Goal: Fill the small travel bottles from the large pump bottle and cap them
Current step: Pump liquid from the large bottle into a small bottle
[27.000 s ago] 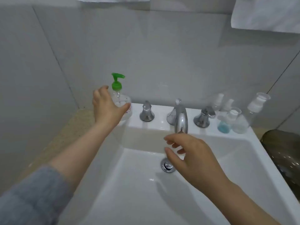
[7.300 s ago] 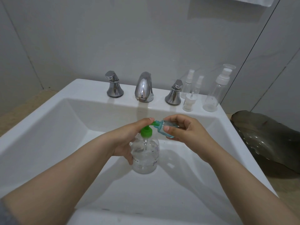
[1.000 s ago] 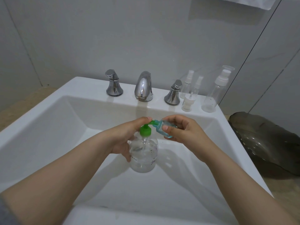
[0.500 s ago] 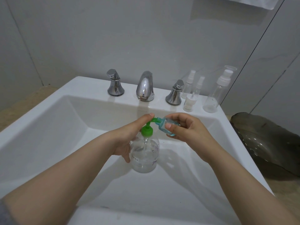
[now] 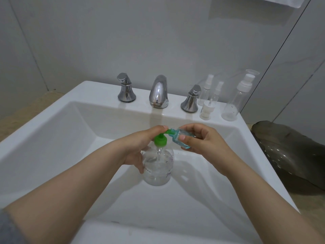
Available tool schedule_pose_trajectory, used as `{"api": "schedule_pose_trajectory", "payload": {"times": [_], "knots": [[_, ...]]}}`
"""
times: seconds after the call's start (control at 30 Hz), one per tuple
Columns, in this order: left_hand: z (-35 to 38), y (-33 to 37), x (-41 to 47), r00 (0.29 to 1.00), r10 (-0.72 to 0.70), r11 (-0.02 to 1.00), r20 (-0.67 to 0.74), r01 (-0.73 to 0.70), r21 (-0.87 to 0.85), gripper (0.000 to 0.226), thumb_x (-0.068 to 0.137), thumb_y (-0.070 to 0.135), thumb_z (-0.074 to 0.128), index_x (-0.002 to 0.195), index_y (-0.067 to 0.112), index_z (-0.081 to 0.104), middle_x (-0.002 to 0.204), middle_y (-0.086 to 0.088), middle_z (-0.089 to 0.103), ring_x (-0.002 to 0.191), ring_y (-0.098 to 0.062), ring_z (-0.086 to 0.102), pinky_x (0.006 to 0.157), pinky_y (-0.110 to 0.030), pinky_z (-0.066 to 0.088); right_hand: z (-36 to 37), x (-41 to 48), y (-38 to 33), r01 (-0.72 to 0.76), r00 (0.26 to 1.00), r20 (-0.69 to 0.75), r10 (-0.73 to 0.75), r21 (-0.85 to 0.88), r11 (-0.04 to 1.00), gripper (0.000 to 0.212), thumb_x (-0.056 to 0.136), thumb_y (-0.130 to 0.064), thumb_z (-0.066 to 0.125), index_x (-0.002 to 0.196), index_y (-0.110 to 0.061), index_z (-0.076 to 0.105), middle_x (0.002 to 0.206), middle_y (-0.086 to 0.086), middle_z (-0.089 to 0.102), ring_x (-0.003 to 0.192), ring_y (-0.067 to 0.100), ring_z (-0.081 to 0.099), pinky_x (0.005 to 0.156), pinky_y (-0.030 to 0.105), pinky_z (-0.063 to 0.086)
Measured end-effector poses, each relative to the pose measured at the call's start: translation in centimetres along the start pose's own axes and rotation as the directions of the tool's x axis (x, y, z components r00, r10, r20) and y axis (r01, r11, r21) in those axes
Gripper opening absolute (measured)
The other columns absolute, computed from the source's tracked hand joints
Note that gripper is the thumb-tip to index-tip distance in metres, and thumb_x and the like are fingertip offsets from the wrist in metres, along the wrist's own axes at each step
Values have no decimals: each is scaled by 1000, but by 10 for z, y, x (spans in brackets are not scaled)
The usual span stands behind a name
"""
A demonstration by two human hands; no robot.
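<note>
A clear pump bottle (image 5: 157, 169) with a green pump head (image 5: 161, 139) is held above the white sink basin (image 5: 52, 138). My left hand (image 5: 140, 145) grips its neck, with a finger lying on top of the pump head. My right hand (image 5: 200, 140) pinches a small bottle with blue liquid (image 5: 181, 139), tilted with its mouth against the green nozzle. A loose white pump cap (image 5: 207, 110) stands on the sink ledge. Behind it are two small clear spray bottles (image 5: 205, 91) and, further right, a larger clear spray bottle (image 5: 233, 104).
A chrome faucet spout (image 5: 158, 92) with two chrome handles (image 5: 126, 89) stands on the back ledge. A dark glass dish (image 5: 288, 155) sits right of the sink. Tiled walls close in behind and at both sides.
Over the last second both hands and the two bottles have barely moved; the pump head sits about as high as half a second ago, higher than a second ago.
</note>
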State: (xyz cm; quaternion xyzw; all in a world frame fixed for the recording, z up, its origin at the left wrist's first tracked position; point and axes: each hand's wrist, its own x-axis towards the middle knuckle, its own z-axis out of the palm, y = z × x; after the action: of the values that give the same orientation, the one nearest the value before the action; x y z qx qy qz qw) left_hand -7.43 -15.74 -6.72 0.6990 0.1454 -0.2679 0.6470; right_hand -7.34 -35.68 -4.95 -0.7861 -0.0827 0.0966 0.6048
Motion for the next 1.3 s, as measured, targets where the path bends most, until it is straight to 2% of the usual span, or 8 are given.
{"api": "schedule_pose_trajectory", "payload": {"times": [0.23,0.33,0.43,0.53,0.67,1.03,1.17,1.3], "knots": [[0,-1,1,1000,-19,1000,-2,19,-7,52,87,65,56,126,31,59,143,-9,45,135,-43,43,104,-73,33,1,-1,-2,-12,1000,7,12,-2,1000,21,86,-11,69,108,-11,68,108,11,70,91,19,68,84,33,59],[3,0,1,999,-33,999,-27,34,16,70,77,72,60,134,32,53,147,-11,42,133,-45,44,105,-72,34,0,-1,-2,-12,1000,13,12,3,1000,22,87,-11,69,108,-11,67,108,12,70,90,19,68,85,34,58],[3,1,0,998,-47,999,-29,47,10,66,80,74,56,131,31,51,148,-11,41,133,-46,43,107,-71,33,-2,-3,-4,-16,999,45,15,11,1000,26,84,-9,71,110,-12,66,109,9,70,93,20,68,88,34,57],[3,1,1,999,-45,999,-29,45,5,78,80,76,49,144,31,43,153,-12,36,137,-46,38,107,-73,30,-3,-4,-5,-5,998,67,5,0,1000,35,79,-2,74,111,-13,65,107,7,71,90,16,68,88,32,56],[4,1,-1,999,-40,999,-25,40,11,87,76,79,49,148,33,39,154,-10,35,138,-46,38,107,-73,30,-3,-4,-5,2,998,62,-1,-6,1000,36,80,3,72,112,-12,65,107,6,71,87,13,68,89,32,56],[-1,1,0,1000,-5,1000,-6,5,1,51,88,63,54,128,32,57,142,-9,44,134,-43,44,102,-74,35,-2,-4,-4,-15,998,58,17,-28,999,31,81,3,70,108,-11,65,100,5,71,84,17,67,93,40,55],[-3,1,0,999,-7,1000,33,7,18,66,77,67,65,132,30,57,144,-13,43,136,-45,41,103,-73,35,-2,-4,-4,-18,998,55,20,-31,999,30,81,2,70,108,-12,66,101,6,72,87,19,67,93,40,55],[0,-2,2,1000,-20,1000,-2,21,11,69,81,72,58,137,33,54,148,-11,42,136,-45,42,104,-72,35,-2,-4,-4,-25,998,64,27,-21,999,29,83,1,69,109,-12,65,102,7,71,89,21,67,93,40,55]]}}
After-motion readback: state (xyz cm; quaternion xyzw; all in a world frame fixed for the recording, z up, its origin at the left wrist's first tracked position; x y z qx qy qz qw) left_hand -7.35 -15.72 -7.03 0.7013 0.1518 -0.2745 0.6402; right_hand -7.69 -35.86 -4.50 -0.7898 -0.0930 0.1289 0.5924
